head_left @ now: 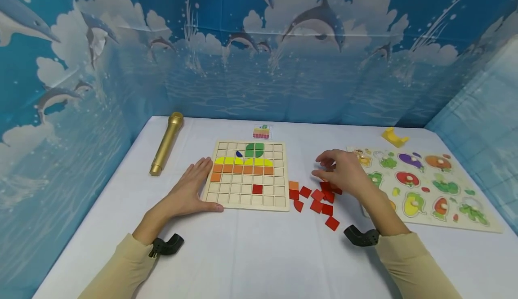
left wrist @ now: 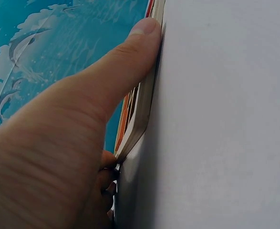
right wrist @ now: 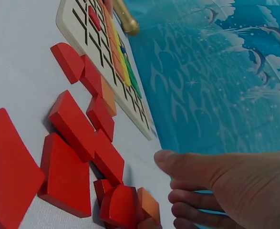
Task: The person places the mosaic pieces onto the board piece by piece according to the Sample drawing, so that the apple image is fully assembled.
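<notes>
The wooden grid board (head_left: 243, 200) lies flat, bearing green pieces at the top, a small blue piece, a yellow row, orange tiles (head_left: 236, 169) and one red tile (head_left: 257, 189). My left hand (head_left: 188, 191) rests against its left side, fingers extended along that edge and thumb (left wrist: 140, 40) along the front edge. Right of the board lies a loose pile of red tiles (head_left: 317, 206), some overlapping, with a few orange ones (head_left: 293, 185). Over the far side of this pile hovers my right hand (head_left: 344, 168), fingers loosely bent, no piece visible between thumb and fingers.
Behind the board lies a small pattern card (head_left: 262, 132). A gold microphone-shaped object (head_left: 167, 144) lies at the left. To the right are a vegetable puzzle board (head_left: 429, 191), partly under my right forearm, and a yellow curved piece (head_left: 394, 137). Dolphin-print cloth hangs around the table.
</notes>
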The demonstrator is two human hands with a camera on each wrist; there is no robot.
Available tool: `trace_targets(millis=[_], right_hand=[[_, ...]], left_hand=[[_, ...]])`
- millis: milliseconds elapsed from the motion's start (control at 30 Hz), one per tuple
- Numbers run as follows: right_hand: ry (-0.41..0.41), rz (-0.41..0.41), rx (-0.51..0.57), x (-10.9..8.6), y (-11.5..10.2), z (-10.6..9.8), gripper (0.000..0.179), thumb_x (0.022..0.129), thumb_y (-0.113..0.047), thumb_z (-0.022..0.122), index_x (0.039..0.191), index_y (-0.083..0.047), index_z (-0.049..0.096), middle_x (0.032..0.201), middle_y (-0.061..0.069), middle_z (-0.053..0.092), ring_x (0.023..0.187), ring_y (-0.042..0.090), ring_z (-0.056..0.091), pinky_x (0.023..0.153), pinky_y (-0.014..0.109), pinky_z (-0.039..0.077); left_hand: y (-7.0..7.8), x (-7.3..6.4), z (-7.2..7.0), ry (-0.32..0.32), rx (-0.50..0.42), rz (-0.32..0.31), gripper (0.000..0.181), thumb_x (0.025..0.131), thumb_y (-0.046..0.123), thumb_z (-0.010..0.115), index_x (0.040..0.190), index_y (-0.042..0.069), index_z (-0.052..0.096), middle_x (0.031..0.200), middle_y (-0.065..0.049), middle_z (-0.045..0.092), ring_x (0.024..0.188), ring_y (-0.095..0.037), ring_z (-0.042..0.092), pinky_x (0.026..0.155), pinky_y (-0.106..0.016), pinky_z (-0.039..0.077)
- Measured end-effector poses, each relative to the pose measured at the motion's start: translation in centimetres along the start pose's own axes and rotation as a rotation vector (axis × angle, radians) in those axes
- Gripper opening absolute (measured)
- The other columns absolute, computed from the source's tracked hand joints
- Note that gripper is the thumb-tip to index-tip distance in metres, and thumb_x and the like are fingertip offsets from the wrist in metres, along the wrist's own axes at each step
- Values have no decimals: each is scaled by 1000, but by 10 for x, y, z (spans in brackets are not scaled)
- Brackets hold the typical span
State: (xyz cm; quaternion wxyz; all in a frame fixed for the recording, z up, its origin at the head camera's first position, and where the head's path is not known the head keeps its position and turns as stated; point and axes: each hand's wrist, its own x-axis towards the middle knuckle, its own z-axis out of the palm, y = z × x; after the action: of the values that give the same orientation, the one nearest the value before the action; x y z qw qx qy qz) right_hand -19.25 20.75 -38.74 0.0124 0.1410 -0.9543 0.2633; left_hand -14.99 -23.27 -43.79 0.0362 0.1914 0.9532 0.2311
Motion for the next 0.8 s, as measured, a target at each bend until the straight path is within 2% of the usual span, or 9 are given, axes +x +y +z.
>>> trace_targets(millis=[200,600,800], right_hand=[[-39,-12,-6,1,0,5,29,86,-18,88,110,-6,77,96,8,73,89,24,65,76,32,56],[-87,-4,-47,-1,1,1,27,85,-19,89,107,-8,78,95,6,76,90,23,66,80,37,58],[-72,-8,-39,-2,5,2,25,86,-17,88,107,-8,78,94,6,76,89,22,66,79,35,57]], left_hand=[[-3,-1,-1,4,5,0,139,71,72,86,167,-1,17,177,-16,13,165,-33,7,135,-54,7],[-4,0,0,8,-5,3,139,71,71,86,167,-1,17,177,-16,12,165,-33,7,135,-54,7],[-2,0,0,2,-13,1,139,71,69,87,167,-1,17,177,-16,12,165,-33,7,135,-54,7]])
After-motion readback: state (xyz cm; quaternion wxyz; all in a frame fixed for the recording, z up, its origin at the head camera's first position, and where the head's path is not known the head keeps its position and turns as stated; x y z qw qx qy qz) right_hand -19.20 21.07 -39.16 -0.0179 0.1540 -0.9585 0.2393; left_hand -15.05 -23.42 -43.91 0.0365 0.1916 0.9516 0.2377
